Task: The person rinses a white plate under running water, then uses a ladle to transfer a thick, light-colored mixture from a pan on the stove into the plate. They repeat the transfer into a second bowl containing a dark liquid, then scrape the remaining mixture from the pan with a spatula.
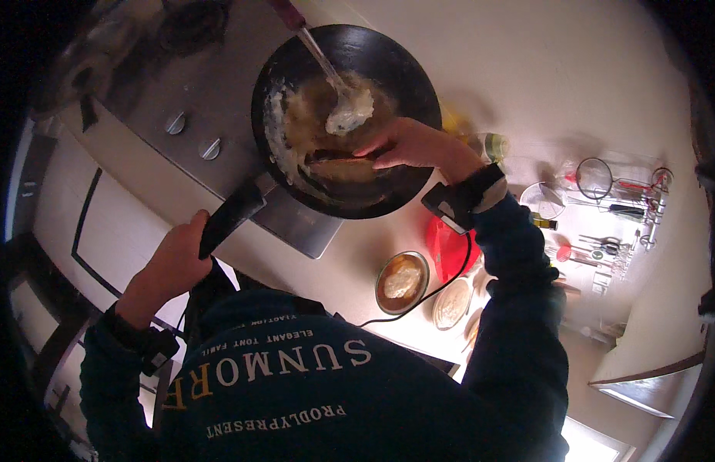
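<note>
My left hand (pixel 175 251) is closed around the black handle (pixel 233 216) of a dark wok (pixel 406 75), tilted above the edge of the stove. Inside the wok, my right hand (pixel 412 147) pinches a long, thin dark-brown piece (pixel 340 161), perhaps a wooden utensil; its exact kind cannot be told. A metal ladle (pixel 328 63) with a dark red handle rests in the wok, its bowl covered in pale, thick batter or paste (pixel 351 110). More of this pale stuff coats the wok's wall beside brownish residue.
Two stove knobs (pixel 210 149) are left of the wok. Near my right forearm are a bowl (pixel 402 283) holding pale food, a second dish (pixel 452 303), and a red container (pixel 447 248). A capped jar (pixel 496 147) stands by the wall, where a strainer (pixel 543 199) and other utensils hang. A black cable (pixel 392 319) runs from my right wrist.
</note>
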The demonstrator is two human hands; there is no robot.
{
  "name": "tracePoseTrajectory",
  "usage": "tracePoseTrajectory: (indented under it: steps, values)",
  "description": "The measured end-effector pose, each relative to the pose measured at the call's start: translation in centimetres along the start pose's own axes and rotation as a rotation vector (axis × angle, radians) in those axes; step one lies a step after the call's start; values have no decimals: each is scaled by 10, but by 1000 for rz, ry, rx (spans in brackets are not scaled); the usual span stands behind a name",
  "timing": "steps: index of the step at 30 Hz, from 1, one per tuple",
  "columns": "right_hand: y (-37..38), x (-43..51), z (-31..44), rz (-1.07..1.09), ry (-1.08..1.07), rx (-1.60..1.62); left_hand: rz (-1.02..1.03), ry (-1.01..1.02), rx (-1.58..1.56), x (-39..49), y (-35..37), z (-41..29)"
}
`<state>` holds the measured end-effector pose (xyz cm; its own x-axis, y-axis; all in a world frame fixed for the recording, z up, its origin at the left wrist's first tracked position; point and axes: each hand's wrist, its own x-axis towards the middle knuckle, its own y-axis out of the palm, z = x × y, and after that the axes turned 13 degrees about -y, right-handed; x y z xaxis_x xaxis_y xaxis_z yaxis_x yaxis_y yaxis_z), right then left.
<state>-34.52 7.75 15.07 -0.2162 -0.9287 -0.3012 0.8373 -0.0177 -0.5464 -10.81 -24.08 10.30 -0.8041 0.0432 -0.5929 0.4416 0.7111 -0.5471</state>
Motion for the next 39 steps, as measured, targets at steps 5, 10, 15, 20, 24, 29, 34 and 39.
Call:
tracePoseTrajectory:
  steps: [5, 10, 15, 20, 24, 29, 34, 39]
  values:
    - [-11, -6, 3, -26, 209, 33, -27, 22, 10, -2, 1, 3]
    - [-73, -47, 25, 372, 203, -574, 10, -35, 7, 1, 1, 4]
    - [-75, -37, 24, 533, 251, -579, -1, -12, 12, -2, 0, 3]
    - [-42, -21, 4, 318, 196, -166, 21, 0, 15, 0, -1, 5]
    - [-12, -10, -14, 111, 27, -38, 33, 0, -4, 3, 0, 6]
    - [4, -5, -15, -97, -43, -90, 78, -38, 6, 1, -1, 4]
    - [-66, -42, 12, 348, 313, -275, 70, -77, 29, 0, -1, 3]
    - [-72, -53, 27, 588, 427, -182, 24, -13, 29, -1, 0, 5]
